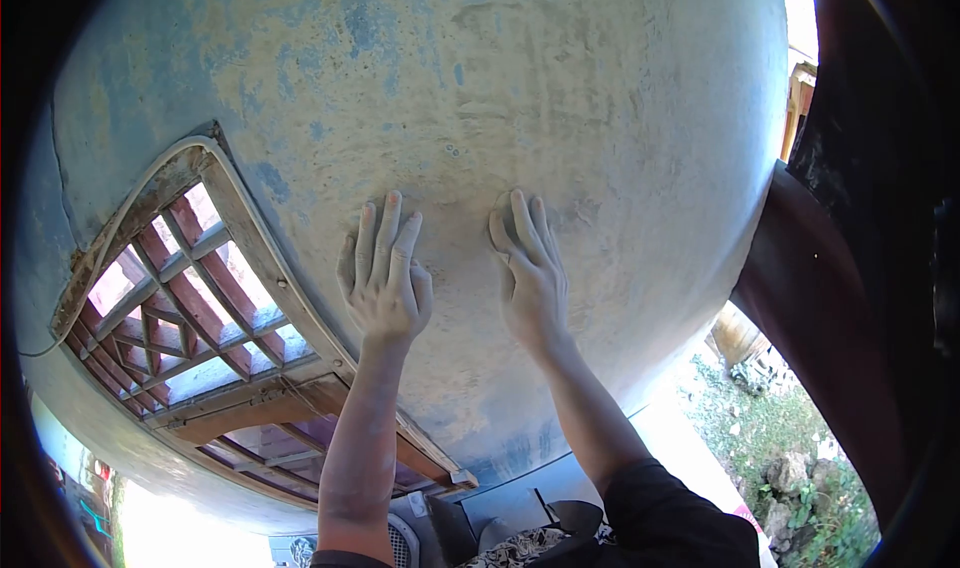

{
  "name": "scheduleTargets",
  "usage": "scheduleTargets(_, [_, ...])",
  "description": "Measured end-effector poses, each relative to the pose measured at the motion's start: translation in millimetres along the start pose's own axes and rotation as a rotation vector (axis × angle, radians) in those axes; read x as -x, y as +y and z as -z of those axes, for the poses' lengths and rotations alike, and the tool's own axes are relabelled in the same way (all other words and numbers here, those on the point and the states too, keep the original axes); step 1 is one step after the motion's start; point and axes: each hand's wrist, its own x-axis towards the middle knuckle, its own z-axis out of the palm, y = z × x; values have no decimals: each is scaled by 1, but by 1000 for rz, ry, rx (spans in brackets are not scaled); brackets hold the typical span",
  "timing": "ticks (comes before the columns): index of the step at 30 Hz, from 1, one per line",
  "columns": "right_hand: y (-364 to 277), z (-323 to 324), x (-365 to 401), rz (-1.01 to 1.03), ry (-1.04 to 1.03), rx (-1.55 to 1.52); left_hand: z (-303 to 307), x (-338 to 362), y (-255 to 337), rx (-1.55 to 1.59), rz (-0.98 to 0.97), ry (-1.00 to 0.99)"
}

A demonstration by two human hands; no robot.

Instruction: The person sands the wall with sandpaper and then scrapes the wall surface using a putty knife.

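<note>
Both arms reach out to a worn plaster wall [470, 98] with patches of faded blue paint. My left hand [385, 273] lies against it with the fingers stretched out and slightly apart, the thumb to the right. To its right, my right hand [530, 268] rests on the same wall, fingers extended and its index finger a little bent. Dust or pale powder seems to coat both hands. Between them the surface looks smudged and darker. Neither hand shows anything held in it.
A wooden-framed window [190, 278] with a lattice grille is set in the wall on the left, a thin cable [130, 203] along its frame. At right hangs a dark maroon panel or cloth [820, 318]. Grass and rocks [790, 473] lie outside at lower right.
</note>
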Motion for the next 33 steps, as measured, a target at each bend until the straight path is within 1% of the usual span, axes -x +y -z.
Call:
scheduleTargets(2, [5,4,-3,10,-32,21,-2,1,-1,8,-1,7])
scheduleTargets(4, [11,5,-28,5,104,26,-2,1,-3,12,-2,5])
scheduleTargets(5, [12,4,-36,2,95,28,-3,1,-3,22,-5,18])
scheduleTargets(7, [9,-1,-47,-31,193,-9,-3,0,-2,38,2,34])
scheduleTargets(10, [-7,-15,-22,-62,148,-29,-2,1,0,42,9,31])
scheduleTargets(11, [-14,-13,-3,-27,57,-40,-3,3,0,29,11,40])
scheduleTargets(12, [-14,-10,15,-29,60,-34,-4,2,1,16,9,50])
scheduleTargets(14, [-1,-7,37,-63,-66,-67,-2,3,2,31,1,48])
scheduleTargets(15, [13,-6,34,-57,-54,-64,-1,2,1,40,-2,47])
scheduleTargets(17, [42,0,18,-121,133,-28,-1,4,1,30,-9,51])
scheduleTargets(18, [47,1,2,-113,137,-22,-2,4,1,20,-4,34])
scheduleTargets(20, [50,6,-23,-159,246,-32,-3,4,3,54,15,48])
scheduleTargets(23, [21,-2,-31,-149,198,-17,-2,6,6,111,49,75])
scheduleTargets(25, [-6,-7,-7,-85,142,-157,-2,3,8,142,55,100])
scheduleTargets(26, [-8,-6,9,-84,157,-149,-1,5,11,126,83,83])
scheduleTargets(27, [-7,-8,28,-104,114,-90,-1,6,12,110,112,65])
scheduleTargets(28, [-5,-7,31,-121,70,-30,-1,7,13,119,104,76])
scheduleTargets(29, [5,-7,25,-117,79,-21,-2,9,14,111,125,65])
scheduleTargets(31, [20,-1,0,-198,219,22,-6,7,14,114,147,51])
scheduleTargets(33, [37,6,-34,-200,290,7,-6,8,18,86,175,46])
